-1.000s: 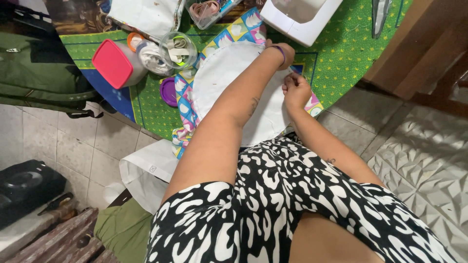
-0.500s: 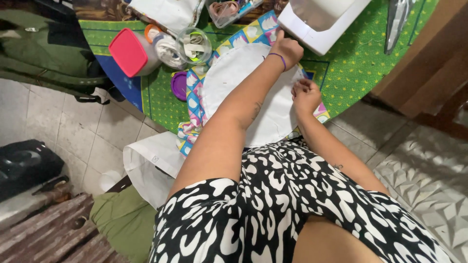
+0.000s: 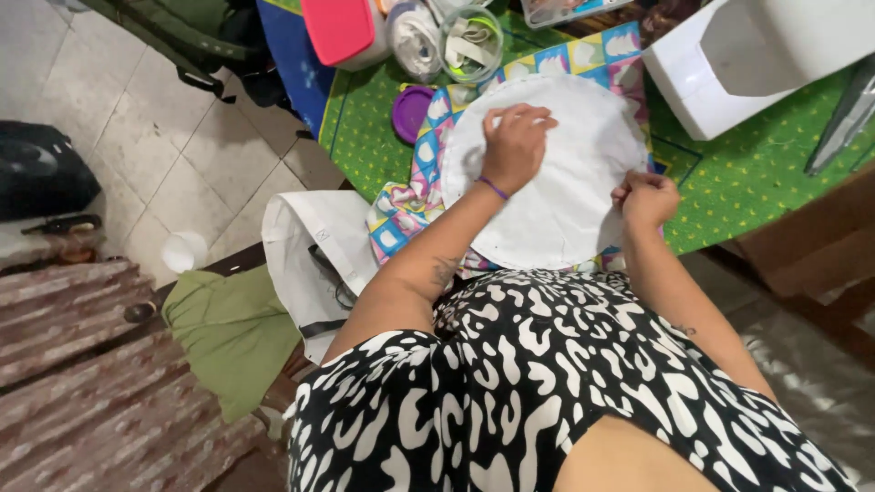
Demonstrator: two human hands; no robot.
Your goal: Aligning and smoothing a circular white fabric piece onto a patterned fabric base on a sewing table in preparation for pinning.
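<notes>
A white round cloth [image 3: 565, 196] lies on a colourful patchwork fabric [image 3: 399, 211] at the near edge of the green table [image 3: 747, 187]. My left hand [image 3: 515, 146], with a purple band at the wrist, presses down on the cloth's upper middle with curled fingers. My right hand [image 3: 645, 196] is closed in a fist on the cloth's right rim, pinching it. Anything small between those fingers is hidden.
A white box-like machine [image 3: 756, 50] stands at the back right. A red-lidded container [image 3: 335, 27], a clear tub of ribbons [image 3: 469, 41] and a purple lid [image 3: 410, 109] sit at the back left. On the floor at left are a white bag [image 3: 305, 251], green cloth [image 3: 232, 328] and black bag [image 3: 41, 173].
My left hand has drawn back from the cloth's far edge to its middle. My right hand stays at the right rim. The view has tilted down toward my lap.
</notes>
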